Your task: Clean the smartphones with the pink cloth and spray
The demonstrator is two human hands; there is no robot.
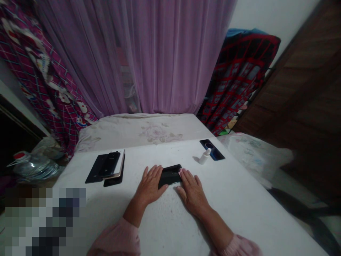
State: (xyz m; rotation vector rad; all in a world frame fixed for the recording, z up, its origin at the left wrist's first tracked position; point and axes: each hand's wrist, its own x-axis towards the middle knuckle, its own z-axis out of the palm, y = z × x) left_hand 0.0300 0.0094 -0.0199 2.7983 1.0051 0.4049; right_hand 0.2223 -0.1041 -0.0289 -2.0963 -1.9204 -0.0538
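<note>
A dark glossy smartphone (169, 176) lies flat on the white-covered table, lengthwise from left to right. My left hand (150, 185) holds its left end, fingers along the far side and thumb at the near edge. At the right end, my right hand (192, 193) presses a small pink cloth (181, 171) against the phone; most of the cloth is hidden under the fingers. A small white spray bottle (204, 157) stands upright beyond my right hand. Just behind it lies a dark blue phone-shaped item (218, 154) with a ring mark.
Several phones or flat devices (95, 170) are piled at the left, a small black phone (111, 163) on top. The white table cover (165, 227) meets a floral cloth (154, 132) at the back. Beyond hangs a purple curtain (165, 53). A large water bottle (33, 165) stands left.
</note>
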